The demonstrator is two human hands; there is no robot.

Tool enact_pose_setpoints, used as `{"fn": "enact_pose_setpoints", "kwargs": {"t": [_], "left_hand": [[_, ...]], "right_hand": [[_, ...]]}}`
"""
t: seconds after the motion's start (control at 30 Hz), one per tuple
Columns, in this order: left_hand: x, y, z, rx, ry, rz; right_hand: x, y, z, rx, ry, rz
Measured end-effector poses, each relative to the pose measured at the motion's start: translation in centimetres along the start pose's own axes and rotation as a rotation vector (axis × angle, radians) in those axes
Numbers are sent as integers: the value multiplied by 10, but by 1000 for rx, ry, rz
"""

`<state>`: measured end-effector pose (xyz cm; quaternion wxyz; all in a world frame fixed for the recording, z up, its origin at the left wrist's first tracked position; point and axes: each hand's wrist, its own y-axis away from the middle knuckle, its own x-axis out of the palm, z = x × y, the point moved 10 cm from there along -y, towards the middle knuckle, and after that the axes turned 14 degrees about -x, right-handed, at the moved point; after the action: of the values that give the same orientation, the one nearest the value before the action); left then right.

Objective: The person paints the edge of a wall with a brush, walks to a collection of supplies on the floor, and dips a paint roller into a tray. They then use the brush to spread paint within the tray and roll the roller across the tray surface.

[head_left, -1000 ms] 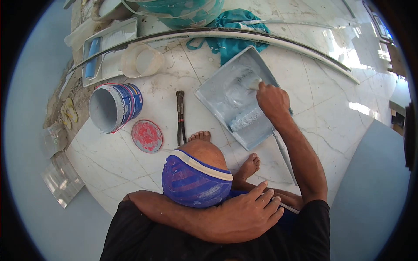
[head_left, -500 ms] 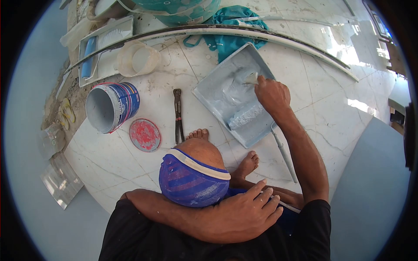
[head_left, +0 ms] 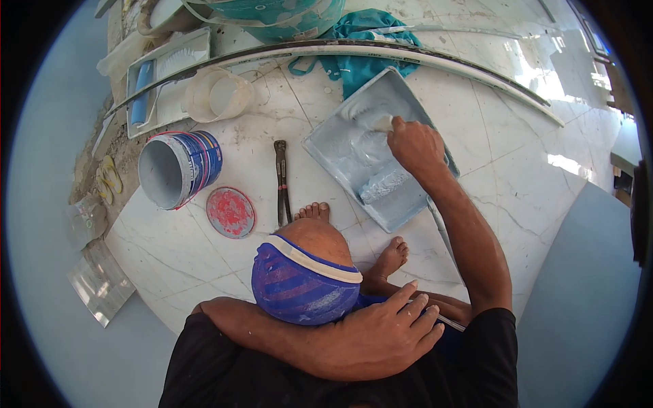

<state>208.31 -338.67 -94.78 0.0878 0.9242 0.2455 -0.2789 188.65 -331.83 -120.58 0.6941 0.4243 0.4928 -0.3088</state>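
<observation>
Right hand (head_left: 413,145) gripping brush (head_left: 378,121) inside tray (head_left: 340,146)

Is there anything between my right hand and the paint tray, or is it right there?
Nothing visible stands between them. The right hand is already over the paint tray, holding a brush in it.

Paint-coated brush (head_left: 375,120) in grey tray (head_left: 408,207)
</observation>
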Motion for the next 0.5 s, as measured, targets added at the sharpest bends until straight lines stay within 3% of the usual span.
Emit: {"fn": "enact_pose_setpoints", "kwargs": {"t": [0.07, 0.17, 0.23, 0.37, 0.47, 0.5], "left_hand": [[-1, 0, 2, -6, -3, -9], [2, -1, -1, 10, 9, 18], [4, -3, -2, 18, 2, 28], [0, -3, 2, -10, -12, 43], [1, -4, 1, -4, -5, 81], [2, -5, 1, -4, -18, 90]], "right_hand": [[-4, -6, -1, -29, -19, 14], [-1, -8, -24, 95, -26, 7], [0, -16, -9, -20, 12, -11], [-12, -16, -16, -16, -21, 21], [-14, -19, -35, 113, -40, 35], [-13, -24, -26, 43, -25, 42]]}}
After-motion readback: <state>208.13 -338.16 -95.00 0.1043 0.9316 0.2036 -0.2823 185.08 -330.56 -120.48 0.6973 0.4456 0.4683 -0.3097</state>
